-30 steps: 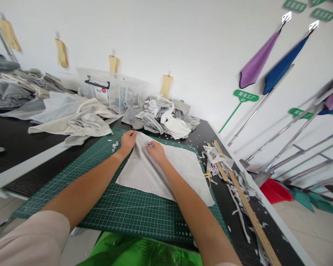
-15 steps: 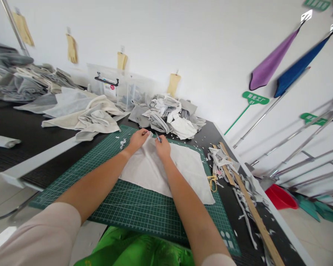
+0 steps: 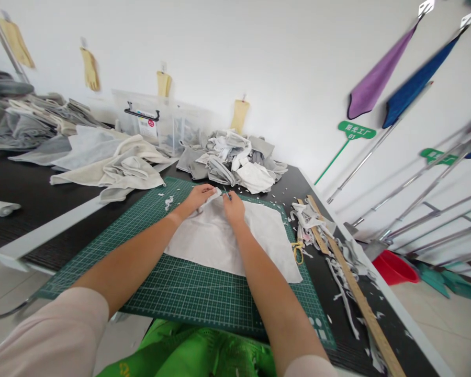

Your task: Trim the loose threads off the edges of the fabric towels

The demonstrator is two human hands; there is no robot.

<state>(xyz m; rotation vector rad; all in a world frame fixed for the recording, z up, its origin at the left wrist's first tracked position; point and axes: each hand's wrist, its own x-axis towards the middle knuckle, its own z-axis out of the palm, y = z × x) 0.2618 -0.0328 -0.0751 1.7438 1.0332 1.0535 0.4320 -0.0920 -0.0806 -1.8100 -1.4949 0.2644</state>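
Note:
A pale grey square of cloth (image 3: 255, 235) lies flat on a green cutting mat (image 3: 188, 293). My left hand (image 3: 198, 198) pinches the cloth's far corner, its fingers closed on the fabric. Right beside it, my right hand (image 3: 233, 208) is closed round a small thin blue tool (image 3: 226, 192) whose tip points at that same corner. Both forearms reach across the mat from the near edge.
A heap of grey and white cloth scraps (image 3: 235, 162) lies beyond the mat, with larger folded cloths (image 3: 113, 167) to the left and a clear plastic box (image 3: 157, 123) behind. A wooden ruler (image 3: 353, 293), yellow-handled scissors (image 3: 297, 251) and cloth trimmings sit on the right. Mop poles lean by the wall.
Both hands have slid a little further along the cloth toward its far corner and drawn closer together. The camera has shifted slightly.

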